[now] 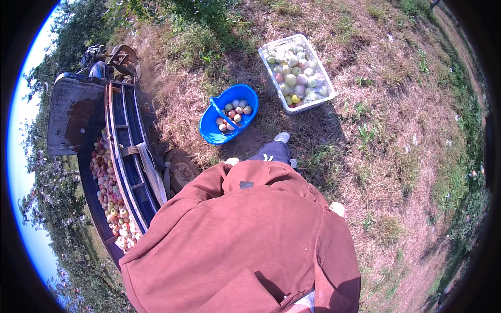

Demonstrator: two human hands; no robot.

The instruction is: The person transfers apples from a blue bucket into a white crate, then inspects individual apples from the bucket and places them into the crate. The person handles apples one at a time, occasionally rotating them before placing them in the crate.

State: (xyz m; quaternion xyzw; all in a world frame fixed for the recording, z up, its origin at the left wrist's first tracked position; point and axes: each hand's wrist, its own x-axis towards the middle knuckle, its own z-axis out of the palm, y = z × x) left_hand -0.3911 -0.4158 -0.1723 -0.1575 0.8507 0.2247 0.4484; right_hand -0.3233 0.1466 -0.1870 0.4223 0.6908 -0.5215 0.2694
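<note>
My left hand point(232, 161) hangs by my left hip, mostly hidden behind the sleeve, nearest to a blue plastic basket point(208, 128). On the other side, my right hand point(337, 208) shows only a small pale part past the jacket edge, over the grass. Whether either hand grips anything is hidden. The blue basket rests on the ground ahead of my feet, its handle upright across it, with several apples point(238, 117) in the bottom. Beyond it to the right stands a white plastic crate point(273, 81) full of apples point(290, 80), partly under clear film.
At my left is a blue cargo vehicle's bed point(129, 156), with a heap of apples point(111, 195), a side wall with a strap point(150, 168) and a wheel point(182, 172) below. Dry grass point(375, 129) covers the ground. Fruit trees point(51, 203) stand beyond the vehicle.
</note>
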